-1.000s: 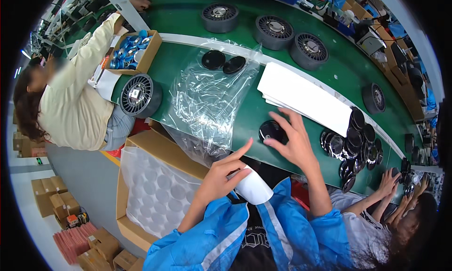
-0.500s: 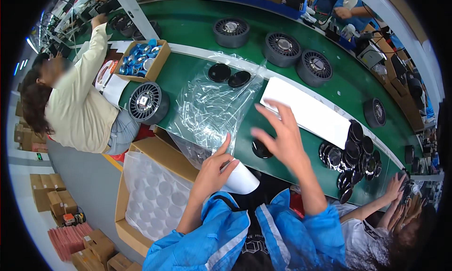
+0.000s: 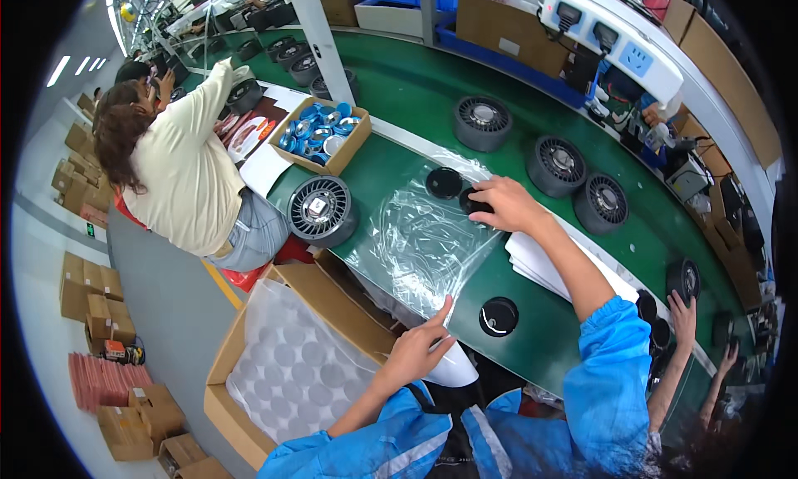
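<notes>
My right hand [image 3: 514,206] reaches over the far side of the bench, its fingers and thumb closed on the edge of a glossy black disc [image 3: 471,201]. Beside it another black disc [image 3: 444,182] lies on a wrinkled clear plastic bag [image 3: 416,250]. At the near edge my left hand [image 3: 416,354] grips a curled white sheet [image 3: 454,366], its index finger pointing out over the bag. A third black disc [image 3: 499,317], with a pale curved strip or reflection on it, rests on the green bench to the right. My right forearm partly covers a stack of white sheets [image 3: 536,267].
A spoked wheel [image 3: 322,209] and a carton of blue-and-silver round parts [image 3: 349,146] are at left. Several more wheels [image 3: 557,165] stand beyond the white rail. An open box with a bubbled liner [image 3: 291,362] is below left. Co-workers sit on both sides.
My right hand has moved up and away from me, onto a disc on the bag. My left hand keeps the white sheet. The view has shifted, and the white stack now looks fanned out.
</notes>
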### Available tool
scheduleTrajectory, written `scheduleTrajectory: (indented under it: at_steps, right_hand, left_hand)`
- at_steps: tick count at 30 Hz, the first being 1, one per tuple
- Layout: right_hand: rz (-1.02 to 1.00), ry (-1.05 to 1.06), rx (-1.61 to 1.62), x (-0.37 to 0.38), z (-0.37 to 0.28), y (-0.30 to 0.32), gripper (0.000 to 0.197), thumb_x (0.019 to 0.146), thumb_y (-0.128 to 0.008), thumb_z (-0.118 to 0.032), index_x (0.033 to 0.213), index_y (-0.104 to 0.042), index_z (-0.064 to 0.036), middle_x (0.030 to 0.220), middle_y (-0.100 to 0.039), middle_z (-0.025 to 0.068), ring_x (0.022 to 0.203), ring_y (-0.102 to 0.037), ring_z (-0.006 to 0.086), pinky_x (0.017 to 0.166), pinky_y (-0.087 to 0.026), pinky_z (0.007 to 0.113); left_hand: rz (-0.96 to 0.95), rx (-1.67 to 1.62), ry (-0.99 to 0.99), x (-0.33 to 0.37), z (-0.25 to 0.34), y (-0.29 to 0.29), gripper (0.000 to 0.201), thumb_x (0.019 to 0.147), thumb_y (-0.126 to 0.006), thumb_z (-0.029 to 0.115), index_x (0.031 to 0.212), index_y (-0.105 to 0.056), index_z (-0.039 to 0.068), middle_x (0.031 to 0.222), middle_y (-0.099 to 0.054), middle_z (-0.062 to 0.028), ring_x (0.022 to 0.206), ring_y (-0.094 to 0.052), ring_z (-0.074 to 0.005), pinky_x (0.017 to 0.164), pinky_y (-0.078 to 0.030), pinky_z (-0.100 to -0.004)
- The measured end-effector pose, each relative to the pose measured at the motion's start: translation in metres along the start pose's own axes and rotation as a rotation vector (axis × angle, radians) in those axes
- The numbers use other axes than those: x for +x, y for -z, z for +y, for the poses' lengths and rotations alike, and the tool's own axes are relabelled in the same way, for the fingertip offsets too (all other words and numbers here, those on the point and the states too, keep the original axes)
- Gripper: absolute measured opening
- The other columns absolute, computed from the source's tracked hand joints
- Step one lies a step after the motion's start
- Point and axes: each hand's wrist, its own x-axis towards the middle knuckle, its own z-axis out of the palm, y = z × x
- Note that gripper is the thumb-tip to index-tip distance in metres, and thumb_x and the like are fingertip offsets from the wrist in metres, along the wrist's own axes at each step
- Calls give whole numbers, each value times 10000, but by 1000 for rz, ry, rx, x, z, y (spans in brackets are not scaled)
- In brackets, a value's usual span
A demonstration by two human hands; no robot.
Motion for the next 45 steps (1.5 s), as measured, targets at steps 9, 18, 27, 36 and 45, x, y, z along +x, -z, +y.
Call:
scheduleTrajectory:
  at_steps: [9,18,27,36,45]
  right_hand:
    - [33,21,157,20,11,5,311,1014,-755,-328,1153,-822,-58,1073,-807,171,1131,-724,391,953,-565,508]
    - [154,-202,98,37,23,1,246,1049,-693,-239,1041,-782,-10,933,-796,198,875,-762,417,785,-595,515]
    - [436,-507,381,33,80,38,438,1070,-718,-397,1116,-787,33,783,-761,147,790,-782,258,725,-603,384]
    - [426,-219,208,24,73,-52,332,900,-933,-257,1061,-764,-21,817,-735,72,840,-769,214,775,-595,343]
    - [1187,-665,755,28,99,30,216,961,-875,-110,1129,-770,-24,980,-810,52,893,-735,100,818,-573,278]
  left_hand:
    - [4,-10,11,2,1,-4,272,1068,-696,229,931,-685,-5,1750,-436,-78,814,-750,-387,783,-578,-445]
    - [41,0,22,-6,-2,-8,278,1059,-709,221,937,-682,-28,1743,-455,-76,793,-748,-364,763,-572,-425]
    - [67,3,22,2,-1,-8,281,1048,-727,226,934,-693,-29,1740,-464,-72,729,-720,-306,732,-558,-401]
    - [65,18,2,12,-6,-7,294,1050,-725,248,933,-690,-19,1741,-465,-49,707,-710,-320,722,-556,-415]
    - [50,28,-29,-1,-11,-20,307,1062,-719,252,926,-674,-19,1743,-462,-59,816,-759,-327,778,-581,-427]
